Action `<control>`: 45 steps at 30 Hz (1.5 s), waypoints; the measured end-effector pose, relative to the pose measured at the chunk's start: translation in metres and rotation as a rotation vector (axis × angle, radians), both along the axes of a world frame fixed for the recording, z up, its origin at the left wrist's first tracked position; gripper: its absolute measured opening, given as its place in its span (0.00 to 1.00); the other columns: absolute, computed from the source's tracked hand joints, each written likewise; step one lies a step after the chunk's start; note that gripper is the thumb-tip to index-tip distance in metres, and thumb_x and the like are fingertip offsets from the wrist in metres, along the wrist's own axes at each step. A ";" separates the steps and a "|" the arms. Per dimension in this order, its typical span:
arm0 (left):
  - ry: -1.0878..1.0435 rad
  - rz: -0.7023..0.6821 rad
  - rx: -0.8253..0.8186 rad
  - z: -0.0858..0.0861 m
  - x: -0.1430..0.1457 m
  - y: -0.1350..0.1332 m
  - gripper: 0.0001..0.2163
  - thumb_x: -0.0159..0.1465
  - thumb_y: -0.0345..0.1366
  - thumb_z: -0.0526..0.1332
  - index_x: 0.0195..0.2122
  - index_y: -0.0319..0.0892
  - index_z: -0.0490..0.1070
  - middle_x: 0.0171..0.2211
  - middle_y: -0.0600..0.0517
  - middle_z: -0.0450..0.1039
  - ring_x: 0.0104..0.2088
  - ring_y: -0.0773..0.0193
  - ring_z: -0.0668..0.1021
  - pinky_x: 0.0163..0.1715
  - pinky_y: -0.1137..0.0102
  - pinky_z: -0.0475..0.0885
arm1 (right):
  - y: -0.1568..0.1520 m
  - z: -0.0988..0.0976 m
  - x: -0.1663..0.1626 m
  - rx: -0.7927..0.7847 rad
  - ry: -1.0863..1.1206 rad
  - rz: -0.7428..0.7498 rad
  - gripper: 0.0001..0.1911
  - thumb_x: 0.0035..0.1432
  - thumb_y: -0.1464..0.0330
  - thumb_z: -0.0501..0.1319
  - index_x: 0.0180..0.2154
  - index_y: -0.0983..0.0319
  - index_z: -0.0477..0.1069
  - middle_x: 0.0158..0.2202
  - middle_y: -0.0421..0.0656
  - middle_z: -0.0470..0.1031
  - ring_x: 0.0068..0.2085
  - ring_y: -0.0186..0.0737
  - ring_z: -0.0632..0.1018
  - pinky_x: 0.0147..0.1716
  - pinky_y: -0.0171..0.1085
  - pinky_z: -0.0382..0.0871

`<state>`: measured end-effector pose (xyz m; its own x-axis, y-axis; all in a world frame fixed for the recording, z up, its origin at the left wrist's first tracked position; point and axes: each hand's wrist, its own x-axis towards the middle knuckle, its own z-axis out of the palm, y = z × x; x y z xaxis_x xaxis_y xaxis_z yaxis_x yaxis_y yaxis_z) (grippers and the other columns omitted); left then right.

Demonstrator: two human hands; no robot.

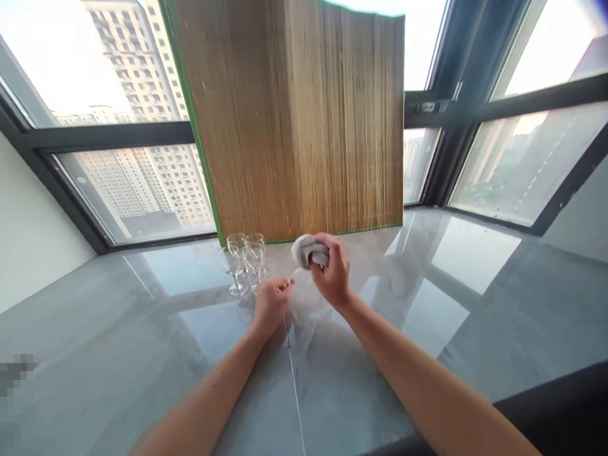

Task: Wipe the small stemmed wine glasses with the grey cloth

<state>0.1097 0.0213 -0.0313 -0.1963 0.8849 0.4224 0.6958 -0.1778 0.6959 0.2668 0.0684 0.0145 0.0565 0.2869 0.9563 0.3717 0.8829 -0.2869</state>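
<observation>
My right hand (334, 273) is closed round a bunched white cloth (308, 249), held a little above the glossy grey stone counter (142, 342). My left hand (270, 304) is just to its left and lower, with fingers pinched together on something thin that I cannot make out. The two hands are nearly touching. A small cluster of clear stemmed wine glasses (246, 258) stands upright on the counter just behind and to the left of my left hand.
A bamboo mat with green edging (294, 126) leans upright against the window behind the glasses. Large dark-framed windows (498, 107) wrap the far edge of the counter. A white wall (33, 240) is at the left. A dark counter edge (551, 405) shows at bottom right.
</observation>
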 end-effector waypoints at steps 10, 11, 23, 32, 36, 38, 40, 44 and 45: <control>-0.088 0.026 0.038 -0.013 -0.008 0.010 0.11 0.60 0.38 0.58 0.31 0.44 0.81 0.31 0.48 0.77 0.35 0.57 0.74 0.39 0.67 0.63 | 0.020 -0.012 -0.007 -0.504 0.255 0.115 0.11 0.55 0.69 0.57 0.42 0.60 0.68 0.38 0.45 0.76 0.38 0.43 0.76 0.39 0.39 0.70; -0.110 0.019 0.026 -0.012 -0.008 0.008 0.12 0.61 0.39 0.57 0.33 0.44 0.81 0.31 0.49 0.77 0.35 0.57 0.74 0.38 0.67 0.63 | 0.022 -0.013 -0.006 -0.523 0.275 0.102 0.11 0.54 0.69 0.57 0.41 0.60 0.68 0.38 0.45 0.76 0.38 0.43 0.76 0.40 0.39 0.70; -0.244 -0.009 0.064 -0.008 -0.009 0.006 0.18 0.65 0.48 0.54 0.26 0.41 0.72 0.24 0.53 0.72 0.28 0.62 0.71 0.30 0.70 0.59 | 0.009 -0.015 -0.018 -0.960 0.254 0.540 0.22 0.39 0.70 0.61 0.41 0.61 0.68 0.25 0.36 0.73 0.23 0.36 0.70 0.22 0.33 0.61; -0.218 0.042 -0.015 -0.006 -0.007 0.005 0.15 0.63 0.42 0.54 0.32 0.40 0.77 0.23 0.53 0.71 0.26 0.63 0.70 0.29 0.71 0.59 | 0.001 0.003 -0.005 -0.459 0.376 0.216 0.19 0.51 0.69 0.62 0.46 0.59 0.64 0.38 0.42 0.74 0.37 0.41 0.76 0.38 0.40 0.70; -0.210 0.032 -0.042 -0.007 -0.007 0.005 0.15 0.60 0.39 0.55 0.37 0.40 0.80 0.27 0.51 0.75 0.28 0.62 0.73 0.30 0.70 0.61 | 0.001 0.002 -0.004 -0.307 0.313 0.104 0.22 0.53 0.73 0.59 0.50 0.57 0.61 0.45 0.44 0.72 0.42 0.41 0.75 0.44 0.42 0.70; -0.193 0.015 -0.046 -0.009 -0.007 0.006 0.14 0.59 0.38 0.55 0.37 0.40 0.80 0.28 0.50 0.76 0.28 0.62 0.73 0.31 0.71 0.62 | 0.000 0.003 -0.003 -0.273 0.323 0.051 0.21 0.53 0.73 0.58 0.50 0.57 0.61 0.46 0.45 0.71 0.41 0.40 0.75 0.44 0.42 0.71; -0.171 -0.012 -0.043 -0.010 -0.006 0.006 0.14 0.60 0.38 0.55 0.36 0.41 0.81 0.29 0.50 0.77 0.29 0.62 0.74 0.31 0.70 0.63 | -0.002 0.003 -0.003 -0.208 0.279 0.035 0.21 0.53 0.74 0.58 0.49 0.57 0.62 0.46 0.45 0.71 0.42 0.42 0.75 0.44 0.42 0.70; -0.120 -0.008 -0.018 -0.010 -0.005 0.006 0.14 0.61 0.40 0.55 0.34 0.41 0.80 0.30 0.50 0.77 0.31 0.61 0.74 0.32 0.70 0.63 | -0.005 -0.001 -0.003 -0.128 0.030 0.126 0.20 0.52 0.75 0.59 0.48 0.56 0.64 0.42 0.43 0.74 0.41 0.42 0.76 0.43 0.40 0.71; -0.096 0.011 -0.017 -0.010 -0.005 0.006 0.14 0.62 0.41 0.55 0.32 0.41 0.80 0.28 0.50 0.76 0.31 0.61 0.74 0.32 0.70 0.62 | -0.004 -0.003 -0.003 -0.143 -0.011 0.135 0.19 0.53 0.75 0.59 0.47 0.57 0.65 0.41 0.43 0.75 0.41 0.42 0.76 0.42 0.40 0.70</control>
